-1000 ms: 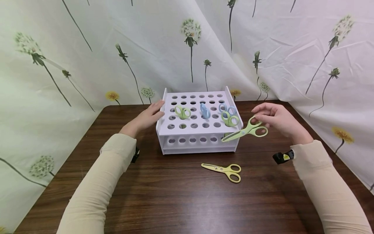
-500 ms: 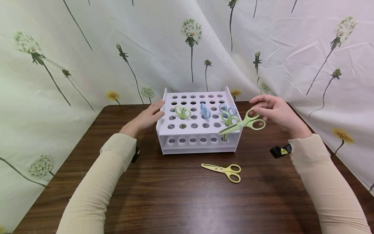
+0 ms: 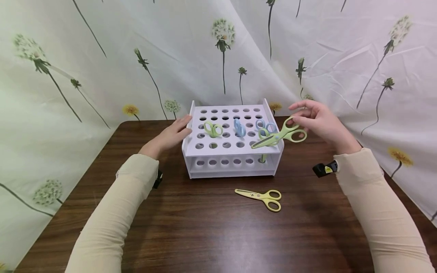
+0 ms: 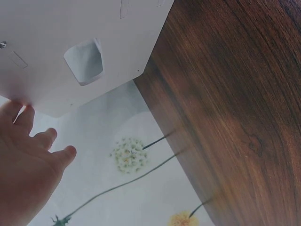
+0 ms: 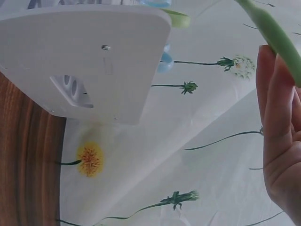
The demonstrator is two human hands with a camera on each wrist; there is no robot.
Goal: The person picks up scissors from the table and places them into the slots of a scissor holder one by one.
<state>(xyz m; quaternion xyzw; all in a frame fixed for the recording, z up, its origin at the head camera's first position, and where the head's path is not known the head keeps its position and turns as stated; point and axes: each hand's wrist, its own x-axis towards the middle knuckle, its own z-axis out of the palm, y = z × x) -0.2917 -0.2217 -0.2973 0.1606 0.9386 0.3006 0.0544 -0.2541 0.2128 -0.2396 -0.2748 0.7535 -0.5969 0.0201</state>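
In the head view, my right hand point(image 3: 321, 123) pinches green scissors point(image 3: 282, 134) by a finger loop. Their blades point left, overlapping the front right corner of the white rack point(image 3: 218, 152) in this view. My left hand point(image 3: 167, 137) touches the rack's left side panel with its fingers extended, as the left wrist view also shows. Upright in the rack's holes stand green scissors point(image 3: 213, 134) at left, blue scissors point(image 3: 240, 129) mid-rack and two more at right, one blue and one green. The held pair partly hides the green ones at right.
Yellow scissors point(image 3: 262, 196) lie on the dark wooden table point(image 3: 205, 235) in front of the rack, handles to the right. A white curtain point(image 3: 184, 68) with dandelion prints hangs behind the table and at both sides. The rack has two tiers of round holes.
My right hand has lifted the green scissors up and slightly left, from beside the rack's front to over its right front corner. My left hand has stayed at the rack's side.
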